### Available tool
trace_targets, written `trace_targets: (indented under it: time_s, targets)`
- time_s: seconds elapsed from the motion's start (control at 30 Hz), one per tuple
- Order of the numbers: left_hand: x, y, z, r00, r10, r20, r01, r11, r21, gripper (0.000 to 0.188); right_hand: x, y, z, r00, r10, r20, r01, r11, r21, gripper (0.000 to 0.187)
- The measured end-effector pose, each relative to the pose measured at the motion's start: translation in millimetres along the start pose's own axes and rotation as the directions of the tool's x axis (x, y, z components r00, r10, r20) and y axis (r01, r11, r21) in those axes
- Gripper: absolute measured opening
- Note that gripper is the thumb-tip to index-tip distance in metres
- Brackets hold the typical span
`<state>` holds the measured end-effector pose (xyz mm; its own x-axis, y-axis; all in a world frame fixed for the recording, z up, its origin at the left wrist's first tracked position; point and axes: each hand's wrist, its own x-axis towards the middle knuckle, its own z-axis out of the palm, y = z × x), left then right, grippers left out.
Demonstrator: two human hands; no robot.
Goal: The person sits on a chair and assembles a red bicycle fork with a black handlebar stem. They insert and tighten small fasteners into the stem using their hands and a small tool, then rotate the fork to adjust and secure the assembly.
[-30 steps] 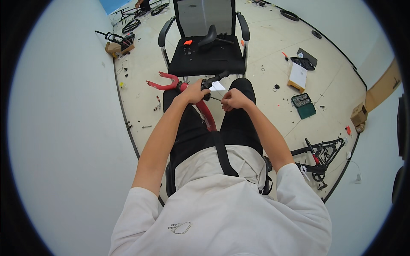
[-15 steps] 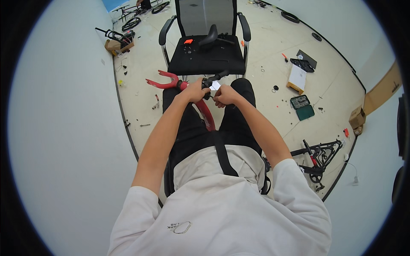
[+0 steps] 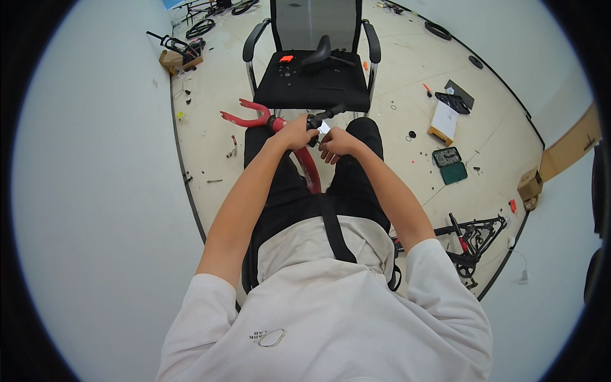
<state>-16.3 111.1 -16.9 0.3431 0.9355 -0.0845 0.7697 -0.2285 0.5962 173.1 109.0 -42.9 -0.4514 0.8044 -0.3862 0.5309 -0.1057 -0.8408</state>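
Note:
A red bicycle frame (image 3: 308, 169) lies across my lap between my thighs, with its red fork (image 3: 254, 116) pointing left. Where frame and fork meet, my left hand (image 3: 294, 132) is closed around the front tube, beside a black stem-like part (image 3: 314, 121). A black bar-shaped piece (image 3: 332, 112) sticks out from that part to the right. Close to the stem's right side, my right hand (image 3: 338, 142) has its fingers curled together. Something thin and dark shows at its fingertips, too small to name. A small white patch (image 3: 324, 128) shows between the hands.
Facing me, a black office chair (image 3: 312, 95) holds a bicycle saddle (image 3: 318, 54), an orange piece (image 3: 286, 58) and small parts. On the floor at right lie a green case (image 3: 453, 173), a white box (image 3: 443, 121) and a black bicycle frame (image 3: 474, 245). A wall (image 3: 108, 191) runs along the left.
The whole view has shifted slightly. My right hand's fingers have loosened a little beside the stem; my left hand keeps its hold on the frame.

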Motion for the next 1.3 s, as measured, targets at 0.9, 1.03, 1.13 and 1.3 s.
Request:
trace_targets:
  time_s: [0.9,1.03,1.13,1.3]
  targets:
    - [7,-4,4,0.999,-0.032,0.008,0.032,0.999,0.008,0.057,5,5,0,0.995,-0.063,-0.08,0.06,0.998,-0.036,0.024]
    - [6,-4,4,1.0,-0.012,-0.01,0.013,0.999,0.039,0.059,-2,-6,3,0.99,-0.051,-0.131,0.037,0.993,-0.114,0.018]
    - [5,-4,3,1.0,-0.026,-0.002,0.026,0.999,0.021,0.059,-2,-9,6,0.981,-0.075,-0.177,0.042,0.982,-0.182,0.014]
    - [11,-12,9,0.999,0.001,-0.034,0.001,0.998,0.058,0.06,5,0,7,0.975,-0.118,-0.189,0.073,0.971,-0.229,0.02]
